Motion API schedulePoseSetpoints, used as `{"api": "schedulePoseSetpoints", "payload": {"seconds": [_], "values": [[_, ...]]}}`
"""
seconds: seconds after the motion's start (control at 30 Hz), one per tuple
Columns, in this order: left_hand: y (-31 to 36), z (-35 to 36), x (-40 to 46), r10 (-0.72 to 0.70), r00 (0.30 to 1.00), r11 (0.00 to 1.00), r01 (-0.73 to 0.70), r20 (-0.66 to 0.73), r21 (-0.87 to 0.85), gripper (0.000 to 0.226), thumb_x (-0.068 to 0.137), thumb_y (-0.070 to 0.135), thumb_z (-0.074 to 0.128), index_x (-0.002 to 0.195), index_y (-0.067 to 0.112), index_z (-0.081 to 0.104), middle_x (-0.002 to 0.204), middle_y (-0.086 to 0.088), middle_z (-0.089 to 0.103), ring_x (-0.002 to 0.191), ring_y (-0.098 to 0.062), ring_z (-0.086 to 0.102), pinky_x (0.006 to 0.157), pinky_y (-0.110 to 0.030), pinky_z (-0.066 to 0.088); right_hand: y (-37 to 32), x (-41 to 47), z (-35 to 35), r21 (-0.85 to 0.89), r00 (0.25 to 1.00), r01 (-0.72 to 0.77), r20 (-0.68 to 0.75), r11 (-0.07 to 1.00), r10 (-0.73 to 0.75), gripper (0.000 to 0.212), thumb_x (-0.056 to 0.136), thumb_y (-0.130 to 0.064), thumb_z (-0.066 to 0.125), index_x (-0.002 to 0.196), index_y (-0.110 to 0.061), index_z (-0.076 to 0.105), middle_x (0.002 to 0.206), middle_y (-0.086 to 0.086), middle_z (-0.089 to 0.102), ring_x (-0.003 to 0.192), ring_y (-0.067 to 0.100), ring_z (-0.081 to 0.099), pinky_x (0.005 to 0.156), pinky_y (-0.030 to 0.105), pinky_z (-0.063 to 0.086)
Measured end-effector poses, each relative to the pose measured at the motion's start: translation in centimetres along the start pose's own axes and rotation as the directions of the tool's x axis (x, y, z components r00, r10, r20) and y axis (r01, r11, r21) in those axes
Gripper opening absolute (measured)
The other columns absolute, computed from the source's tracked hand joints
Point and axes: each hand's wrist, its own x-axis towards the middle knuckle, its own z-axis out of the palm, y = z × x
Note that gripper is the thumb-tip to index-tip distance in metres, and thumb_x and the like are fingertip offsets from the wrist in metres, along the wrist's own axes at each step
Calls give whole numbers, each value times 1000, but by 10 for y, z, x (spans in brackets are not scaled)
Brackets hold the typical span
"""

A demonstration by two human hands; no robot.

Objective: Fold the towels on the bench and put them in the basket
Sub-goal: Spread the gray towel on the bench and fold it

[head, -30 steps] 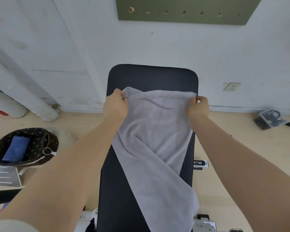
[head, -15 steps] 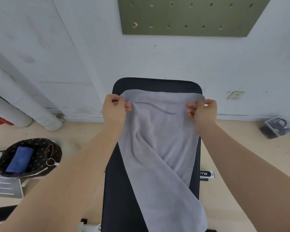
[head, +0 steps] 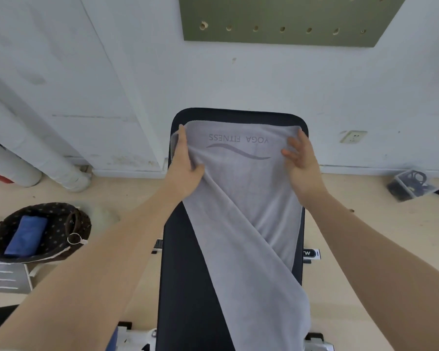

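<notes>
Black padded worktop (head: 188,287) runs away toward the white wall (head: 238,79). Grey towel (head: 241,224) printed "YOGA FITNESS" lies lengthwise on it, near end trailing off the edge, a diagonal fold across its middle. Dark dotted basket (head: 58,216) on the floor to the left holds one folded blue towel (head: 26,235). Left hand (head: 185,165) grips the towel's far left corner, fingers curled round the bunched cloth. Right hand (head: 300,160) rests at the far right corner, fingers straight and spread.
</notes>
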Motion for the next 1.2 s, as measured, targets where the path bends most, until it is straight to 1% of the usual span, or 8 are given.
{"api": "schedulePoseSetpoints", "payload": {"seconds": [0.1, 0.2, 0.43, 0.6, 0.77, 0.97, 1.1, 1.2], "values": [[-7, -2, -19, 35, 985, 998, -44, -171, -50, 74, 87, -2, 44, 149, 16, 7, 154, -4, 19, 140, -13, 25, 116, -32, 22, 4, -34, -3, -115, 997, 52, -53, 992, -59, 61, 91, 3, 38, 142, -28, 28, 117, -15, 50, 80, 3, 58, 77, 10, 42], [-18, 4, -54, -87, 958, 996, 86, -274, -18, 44, 84, 11, 44, 128, 14, 42, 119, -13, 50, 104, -26, 54, 93, -40, 47, 20, -78, -10, -276, 996, -24, -88, 961, 0, 37, 90, 2, 39, 120, -14, 53, 111, -1, 57, 90, 19, 61, 71, 15, 39], [-46, 47, -161, -451, 892, 892, 449, -35, -61, 11, 97, 21, 43, 97, 14, 52, 83, -2, 64, 58, -10, 58, 55, -20, 43, 95, -195, -15, -599, 971, -217, -51, 770, 234, 33, 86, 0, 47, 119, -6, 53, 120, 13, 49, 106, 29, 49, 86, 36, 42], [-55, 71, -218, -599, 792, 796, 605, 117, -20, 20, 97, 29, 45, 100, 13, 56, 89, -2, 65, 70, -13, 59, 63, -27, 50, 119, -236, -2, -786, 963, -66, 110, 614, 245, 75, 81, -9, 55, 146, -14, 19, 148, 15, 23, 132, 36, 31, 105, 43, 32], [-55, 113, -258, -674, 725, 725, 686, 142, -58, 21, 90, 27, 55, 105, 12, 62, 100, -1, 63, 88, -15, 56, 73, -27, 43, 123, -239, -4, -810, 952, -25, 159, 586, 261, 76, 88, -17, 50, 149, -22, 5, 156, 11, 3, 143, 29, 10, 115, 40, 19], [-44, 151, -271, -711, 696, 665, 711, 95, -229, 28, 88, 22, 57, 66, 10, 45, 65, -2, 46, 60, -16, 42, 54, -26, 35, 114, -224, -15, -815, 950, 45, 214, 578, 229, 71, 91, -18, 43, 148, -28, 3, 145, 12, 18, 120, 35, 35, 93, 47, 41], [-37, 140, -284, -692, 720, 656, 658, 54, -369, 20, 91, 25, 49, 97, 9, 59, 94, -7, 63, 85, -20, 60, 76, -34, 50, 108, -209, -20, -843, 920, 83, 270, 532, 283, 59, 98, -35, 33, 149, -28, 3, 142, 13, 17, 118, 35, 35, 88, 45, 41], [-46, 116, -301, -689, 725, 686, 654, 6, -319, 24, 95, 29, 43, 98, 7, 52, 90, -8, 55, 82, -20, 53, 72, -29, 45, 108, -207, -21, -850, 907, 77, 277, 521, 318, 60, 97, -47, 28, 149, -30, 2, 145, 12, 14, 122, 35, 33, 92, 47, 40]]}}
